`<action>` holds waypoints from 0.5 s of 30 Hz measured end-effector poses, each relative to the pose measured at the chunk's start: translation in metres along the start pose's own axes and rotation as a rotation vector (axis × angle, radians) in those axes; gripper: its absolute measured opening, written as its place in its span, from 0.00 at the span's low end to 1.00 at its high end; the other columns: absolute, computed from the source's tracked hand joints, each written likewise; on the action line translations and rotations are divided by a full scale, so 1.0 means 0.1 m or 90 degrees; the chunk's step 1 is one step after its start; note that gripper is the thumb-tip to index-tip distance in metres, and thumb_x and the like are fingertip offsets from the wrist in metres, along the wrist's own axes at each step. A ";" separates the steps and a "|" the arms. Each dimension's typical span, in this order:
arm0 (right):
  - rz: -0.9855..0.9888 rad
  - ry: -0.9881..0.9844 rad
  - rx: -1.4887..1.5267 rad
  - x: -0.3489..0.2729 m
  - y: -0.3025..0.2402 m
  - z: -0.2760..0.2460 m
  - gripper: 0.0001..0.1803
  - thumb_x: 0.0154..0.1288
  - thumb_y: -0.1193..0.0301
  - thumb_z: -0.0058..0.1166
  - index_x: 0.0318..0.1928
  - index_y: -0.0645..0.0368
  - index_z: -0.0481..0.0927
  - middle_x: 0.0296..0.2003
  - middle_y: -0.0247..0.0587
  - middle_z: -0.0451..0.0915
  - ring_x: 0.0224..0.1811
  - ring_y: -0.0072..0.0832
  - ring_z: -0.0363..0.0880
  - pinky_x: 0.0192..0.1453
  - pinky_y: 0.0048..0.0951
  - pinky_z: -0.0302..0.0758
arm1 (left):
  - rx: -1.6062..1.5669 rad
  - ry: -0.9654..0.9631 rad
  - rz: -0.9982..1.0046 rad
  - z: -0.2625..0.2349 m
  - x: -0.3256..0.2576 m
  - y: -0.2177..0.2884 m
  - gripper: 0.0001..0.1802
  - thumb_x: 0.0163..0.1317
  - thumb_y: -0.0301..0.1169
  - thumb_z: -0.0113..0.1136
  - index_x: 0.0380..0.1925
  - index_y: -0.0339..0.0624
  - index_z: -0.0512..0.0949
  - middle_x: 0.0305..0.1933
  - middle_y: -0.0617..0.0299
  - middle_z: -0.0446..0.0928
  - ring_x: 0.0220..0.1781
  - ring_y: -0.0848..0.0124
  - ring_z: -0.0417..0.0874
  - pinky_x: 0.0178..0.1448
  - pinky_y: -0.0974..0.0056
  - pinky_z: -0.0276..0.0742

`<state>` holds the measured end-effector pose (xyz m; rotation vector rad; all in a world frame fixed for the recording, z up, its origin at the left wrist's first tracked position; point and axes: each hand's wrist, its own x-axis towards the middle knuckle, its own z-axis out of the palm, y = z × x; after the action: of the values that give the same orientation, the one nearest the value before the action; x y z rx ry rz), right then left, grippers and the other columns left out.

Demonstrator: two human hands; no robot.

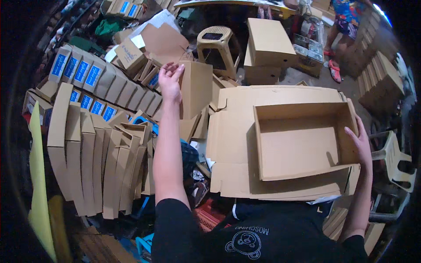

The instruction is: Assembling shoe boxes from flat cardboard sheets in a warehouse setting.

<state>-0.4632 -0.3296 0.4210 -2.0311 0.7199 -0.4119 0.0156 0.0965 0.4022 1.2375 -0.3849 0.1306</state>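
Observation:
A shallow open cardboard box (298, 140) lies tilted on a flat cardboard sheet (232, 175) in front of me. My right hand (362, 142) grips its right end wall, thumb over the rim and fingers outside. Farther off to the left, my left hand (170, 83) is raised with bent fingers apart. Its fingertips are beside the upper left corner of an upright brown cardboard box (196, 87); whether they touch it I cannot tell.
Folded-looking cardboard boxes (94, 158) stand in a row at the left, with blue-labelled boxes (83, 72) behind. A plastic stool (217, 48) and stacked boxes (269, 44) are at the back. A plastic chair (394, 162) is at right; another person's foot (334, 71) shows far right.

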 end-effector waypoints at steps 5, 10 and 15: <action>-0.079 0.017 -0.079 0.10 -0.07 -0.02 0.47 0.65 0.53 0.65 0.75 0.63 0.59 0.72 0.55 0.63 0.76 0.42 0.62 0.78 0.39 0.59 | 0.043 -0.178 0.088 0.81 -0.50 1.40 0.22 0.64 0.21 0.67 0.56 0.40 0.73 0.49 0.59 0.80 0.51 0.71 0.81 0.58 0.68 0.77; -0.307 0.142 -0.203 0.24 -0.64 -0.04 0.46 0.65 0.51 0.65 0.75 0.61 0.59 0.72 0.54 0.62 0.76 0.44 0.61 0.79 0.42 0.57 | -0.092 -0.275 0.139 1.02 -1.03 2.36 0.18 0.72 0.24 0.56 0.60 0.41 0.72 0.55 0.55 0.80 0.59 0.68 0.80 0.65 0.59 0.75; -0.373 0.123 0.015 0.47 -1.06 -0.06 0.47 0.70 0.46 0.58 0.79 0.53 0.53 0.73 0.53 0.61 0.75 0.40 0.62 0.78 0.43 0.60 | -0.559 -0.352 0.011 0.76 -1.11 2.50 0.19 0.78 0.32 0.47 0.62 0.34 0.72 0.60 0.48 0.78 0.62 0.60 0.79 0.69 0.50 0.74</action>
<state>-0.3954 -0.3194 0.5149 -2.1767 0.2112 -0.9560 -0.1797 0.1196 0.6070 0.3768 -0.8233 -0.3495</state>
